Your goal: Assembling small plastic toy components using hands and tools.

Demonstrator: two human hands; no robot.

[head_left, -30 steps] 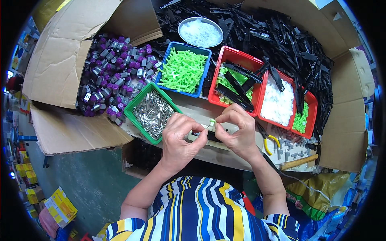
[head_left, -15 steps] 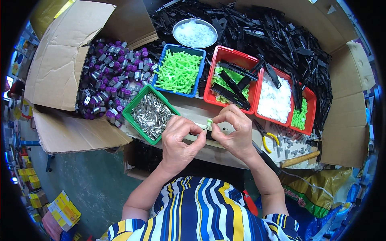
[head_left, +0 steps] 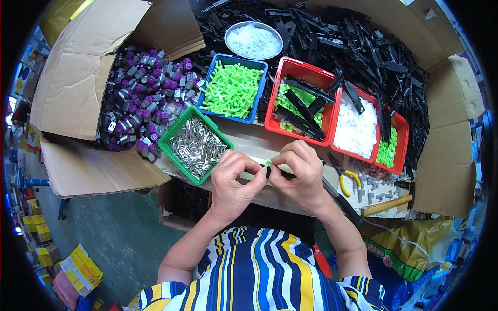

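Above the near edge of the worktable, my two hands meet fingertip to fingertip. My right hand [head_left: 302,173] is closed in a pinch on a small light green plastic piece [head_left: 268,163], only the top of which shows. My left hand [head_left: 233,179] pinches against its lower end; what those fingers hold, if anything, is hidden. Something black shows behind the fingertips, mostly covered. Left of my left hand stands a green bin [head_left: 165,140] of small metal pins [head_left: 196,147]. A black rod-shaped tool [head_left: 340,199] with a grey cord lies beside my right wrist.
A blue bin [head_left: 254,118] holds green sticks. Red bins [head_left: 270,122] hold black parts, white pieces [head_left: 355,127] and green bits. Purple-capped parts [head_left: 145,98] fill a carton at left; black parts [head_left: 358,46] heap behind. Yellow-handled pliers [head_left: 342,176] and a wooden handle [head_left: 386,206] lie right.
My right fingers have come down and closer to my left fingertips, lowering the light green piece, so less of it shows. The view has shifted slightly; the bins stand as before.
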